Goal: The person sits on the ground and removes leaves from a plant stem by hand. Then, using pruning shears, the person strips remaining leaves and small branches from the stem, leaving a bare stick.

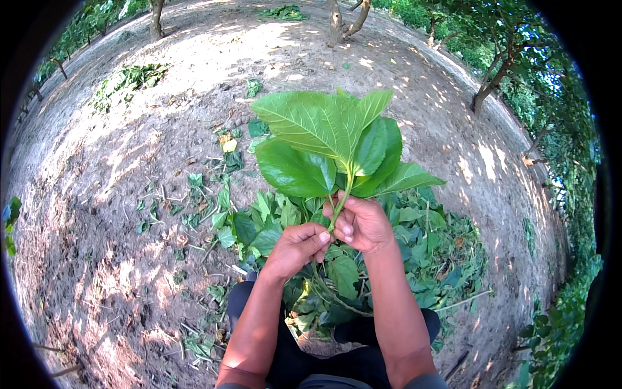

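A leafy green twig [350,176] with several broad, glossy leaves stands upright between my two hands, in the middle of the view. My left hand [299,247] pinches the lower end of its stem between thumb and fingers. Just above and to the right, my right hand [363,223] is closed round the stem below the leaves. The fingertips of both hands nearly meet. Under them a large pile of picked green leaves [431,249] and thin stems lies on the ground, partly hidden by my forearms.
Dry, sun-flecked soil [129,188] surrounds the pile, with loose leaves scattered at its left. A smaller heap of leaves [133,83] lies at the far left. Tree trunks [337,26] stand at the back, and a leaning tree [495,81] grows at the right. My dark-clothed knees flank the pile.
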A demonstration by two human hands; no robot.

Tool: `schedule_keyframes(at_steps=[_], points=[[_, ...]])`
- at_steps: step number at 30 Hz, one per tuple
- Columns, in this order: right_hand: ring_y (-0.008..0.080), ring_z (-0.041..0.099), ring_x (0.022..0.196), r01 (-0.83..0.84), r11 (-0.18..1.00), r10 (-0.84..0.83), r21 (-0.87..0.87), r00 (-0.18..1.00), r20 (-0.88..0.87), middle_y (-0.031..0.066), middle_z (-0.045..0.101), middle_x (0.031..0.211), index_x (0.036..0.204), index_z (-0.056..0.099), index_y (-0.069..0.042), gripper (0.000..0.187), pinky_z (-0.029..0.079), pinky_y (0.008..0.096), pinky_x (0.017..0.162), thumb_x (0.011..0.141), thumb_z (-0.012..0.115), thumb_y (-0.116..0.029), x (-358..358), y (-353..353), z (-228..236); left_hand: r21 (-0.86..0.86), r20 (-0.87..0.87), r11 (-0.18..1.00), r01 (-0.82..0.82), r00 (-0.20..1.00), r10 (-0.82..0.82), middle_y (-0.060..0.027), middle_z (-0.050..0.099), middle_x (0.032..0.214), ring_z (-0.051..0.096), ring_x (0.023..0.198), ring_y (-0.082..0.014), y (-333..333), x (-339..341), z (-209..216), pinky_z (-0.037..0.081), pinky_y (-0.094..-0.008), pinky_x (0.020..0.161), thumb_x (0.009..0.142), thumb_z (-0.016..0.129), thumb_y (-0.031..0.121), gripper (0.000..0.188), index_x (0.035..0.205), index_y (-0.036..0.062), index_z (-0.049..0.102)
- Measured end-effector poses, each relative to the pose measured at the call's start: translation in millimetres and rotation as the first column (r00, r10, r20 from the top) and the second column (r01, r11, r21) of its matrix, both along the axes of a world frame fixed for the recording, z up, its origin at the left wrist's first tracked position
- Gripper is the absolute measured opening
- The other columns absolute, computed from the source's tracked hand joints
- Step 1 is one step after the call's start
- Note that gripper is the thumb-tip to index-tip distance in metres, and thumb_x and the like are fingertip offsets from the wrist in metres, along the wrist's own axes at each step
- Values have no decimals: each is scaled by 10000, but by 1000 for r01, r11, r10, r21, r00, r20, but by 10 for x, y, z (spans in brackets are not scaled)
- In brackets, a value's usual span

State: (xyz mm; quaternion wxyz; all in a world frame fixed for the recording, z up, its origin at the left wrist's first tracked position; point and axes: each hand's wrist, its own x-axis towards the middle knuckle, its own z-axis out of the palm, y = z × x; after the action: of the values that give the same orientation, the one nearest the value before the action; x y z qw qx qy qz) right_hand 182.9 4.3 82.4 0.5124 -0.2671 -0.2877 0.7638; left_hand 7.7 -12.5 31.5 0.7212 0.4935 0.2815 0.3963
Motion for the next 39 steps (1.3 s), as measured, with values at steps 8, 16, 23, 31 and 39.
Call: schedule_keyframes(at_steps=[8,16,23,31,39], points=[[113,535,514,-37,999,33,-35,993,-115,112,600,809,947,585,-25,167,412,253,376,876,651,-161,-22,-48,-15,-69,61,994,79,995,-75,5,585,656,518,541,-64,-11,-36,-5,325,-190,453,927,604,240,211,902,39,665],[93,498,464,163,982,-152,-95,982,108,80,588,748,899,580,-23,109,397,248,376,844,657,-79,-65,-62,-51,-5,54,999,-35,998,36,-11,607,682,545,545,-64,-11,23,-44,328,-180,435,912,633,200,169,883,35,656],[105,481,447,346,929,-314,-127,924,219,59,569,707,881,551,-33,88,364,266,369,826,618,-15,-115,-139,-98,59,32,987,-147,989,145,2,606,695,551,548,-64,-11,91,-123,348,-181,449,911,637,184,145,866,46,649],[115,478,472,444,817,-264,-367,855,446,66,568,730,884,518,-70,105,369,283,392,819,583,-18,268,-650,-1048,-8,-26,925,-380,925,380,-28,625,762,606,637,-98,59,79,-143,390,-201,466,934,597,178,181,991,13,643],[121,469,459,441,812,-151,-383,792,591,72,576,747,938,532,-70,152,350,279,398,809,605,-35,624,-767,-1232,-27,-13,873,-487,874,486,-60,642,817,637,696,-128,99,131,-152,423,-215,483,938,594,201,219,996,-5,644]])
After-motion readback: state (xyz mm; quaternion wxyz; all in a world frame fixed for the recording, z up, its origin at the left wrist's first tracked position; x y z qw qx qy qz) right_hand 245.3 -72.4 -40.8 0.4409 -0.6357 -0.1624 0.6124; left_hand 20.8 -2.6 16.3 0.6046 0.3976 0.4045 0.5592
